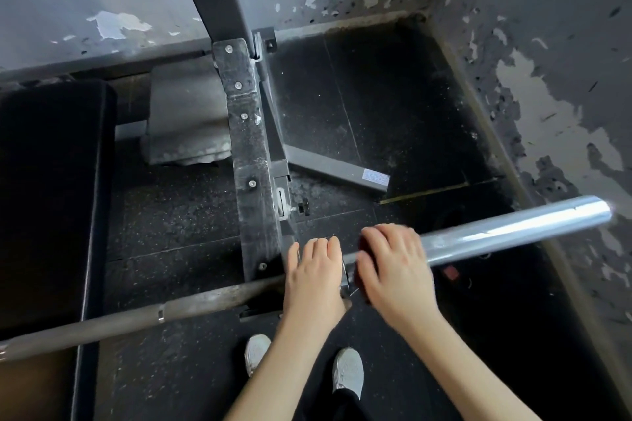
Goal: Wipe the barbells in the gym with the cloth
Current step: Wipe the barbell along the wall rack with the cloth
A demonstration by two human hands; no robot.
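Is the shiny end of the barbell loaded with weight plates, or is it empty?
Empty: the barbell sleeve is bare chrome from the right hand to its tip, no plate on it.

Single head cam, wide-angle, looks steeply down; close over barbell, shoes at btm edge.

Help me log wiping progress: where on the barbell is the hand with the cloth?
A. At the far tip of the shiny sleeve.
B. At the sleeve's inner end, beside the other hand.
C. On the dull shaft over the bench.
B: the right hand holds the cloth on the barbell beside the left hand.
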